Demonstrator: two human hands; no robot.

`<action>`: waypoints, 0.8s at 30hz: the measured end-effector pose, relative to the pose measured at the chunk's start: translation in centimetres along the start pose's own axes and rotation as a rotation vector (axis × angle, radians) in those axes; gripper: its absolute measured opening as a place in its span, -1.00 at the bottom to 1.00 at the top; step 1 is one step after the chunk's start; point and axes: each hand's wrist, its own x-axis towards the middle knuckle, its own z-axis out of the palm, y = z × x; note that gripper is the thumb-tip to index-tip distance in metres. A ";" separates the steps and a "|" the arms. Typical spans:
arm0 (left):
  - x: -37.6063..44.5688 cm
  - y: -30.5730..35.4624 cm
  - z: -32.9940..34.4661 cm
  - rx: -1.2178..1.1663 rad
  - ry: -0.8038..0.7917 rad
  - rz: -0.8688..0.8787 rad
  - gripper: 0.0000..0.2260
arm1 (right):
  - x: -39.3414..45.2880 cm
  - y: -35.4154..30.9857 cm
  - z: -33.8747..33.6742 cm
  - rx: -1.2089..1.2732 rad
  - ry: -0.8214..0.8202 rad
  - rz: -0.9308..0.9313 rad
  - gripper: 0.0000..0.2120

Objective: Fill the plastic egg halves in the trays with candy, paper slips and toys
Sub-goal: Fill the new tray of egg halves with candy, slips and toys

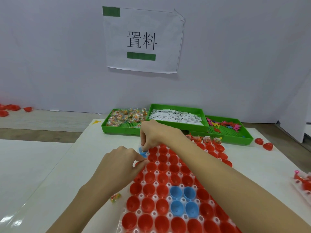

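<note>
A white tabletop (94,165) carries all items. The largest is a clear plastic egg tray (170,187) running from the near edge toward the far side, its wells seated with red plastic egg halves (149,178), open side up. A block of 4 blue plastic egg halves (182,200) sits in the near-centre of the tray, 2 by 2, touching one another. Beyond the tray stand 3 green plastic bins: the left green bin (117,129) holds wrapped candy packets (126,116), the middle green bin (176,126) holds white printed paper slips (175,116), and the right green bin (235,138) holds small coloured toy figures (223,125). At the tray's far-right end, several halves already contain candy and slips. The right hand (154,133) reaches across the tray to its far-left corner, fingers curled downward and pinching a small item over a single blue egg half (143,153); the item is too small to identify. The left hand (122,163) lies just beside that same half, its fingertips (143,161) pressed together against the tray edge; whether they pinch the tray cannot be determined. A loose wrapped candy (115,197) lies on the table left of the tray, below the left forearm. Loose red halves (264,143) lie at the far right.
</note>
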 end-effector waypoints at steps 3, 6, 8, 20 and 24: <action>0.0 0.0 0.1 -0.001 0.010 0.011 -0.69 | 0.2 -0.3 0.3 -0.020 0.022 -0.026 -0.90; 0.1 -0.2 0.1 -0.026 0.030 0.030 -0.70 | -0.1 -0.2 0.7 -0.027 0.062 -0.081 -0.95; 0.2 -0.2 0.3 -0.070 0.042 0.055 -0.71 | -0.6 0.5 0.7 0.029 0.086 -0.095 -0.92; 0.8 -0.6 0.3 -0.389 0.118 0.106 -0.86 | -10.4 8.3 -0.3 0.612 0.392 -0.053 -0.82; 0.7 -0.9 0.1 -0.416 0.235 0.078 -0.89 | -14.6 10.8 1.3 0.813 0.502 -0.029 -0.79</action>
